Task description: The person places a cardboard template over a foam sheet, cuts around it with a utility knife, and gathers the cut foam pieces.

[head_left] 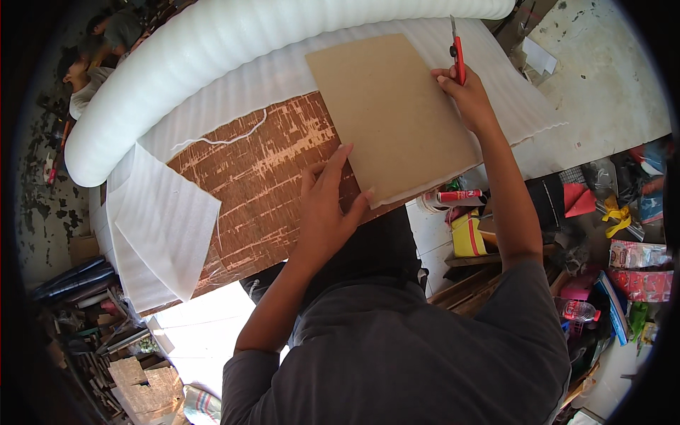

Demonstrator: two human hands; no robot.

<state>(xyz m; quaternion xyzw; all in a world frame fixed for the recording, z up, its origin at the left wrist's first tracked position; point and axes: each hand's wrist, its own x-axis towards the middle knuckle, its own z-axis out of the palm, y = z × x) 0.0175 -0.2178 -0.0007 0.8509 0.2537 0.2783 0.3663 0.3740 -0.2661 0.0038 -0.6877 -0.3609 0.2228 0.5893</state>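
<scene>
A red utility knife (pixel 459 59) is gripped in my right hand (pixel 464 95), its blade out and pointing away from me. That hand is over the upper right edge of a tan rectangular board (pixel 397 117). The board lies on white foam sheet (pixel 506 92), a strip of which shows along its near edge. My left hand (pixel 331 195) has its fingers spread at the board's lower left edge, the thumb by the near corner. Left of it stretches bare, worn brown wood (pixel 244 177) of the tabletop. Cut foam pieces (pixel 170 216) hang over the table's left end.
A thick foam roll (pixel 283 32) arches across the far side. A thin foam strip (pixel 230 140) lies on the wood. Clutter, including a plastic bottle (pixel 579 310), fills the right; wood scraps (pixel 145 386) are at lower left. Other people (pixel 88 81) sit at far left.
</scene>
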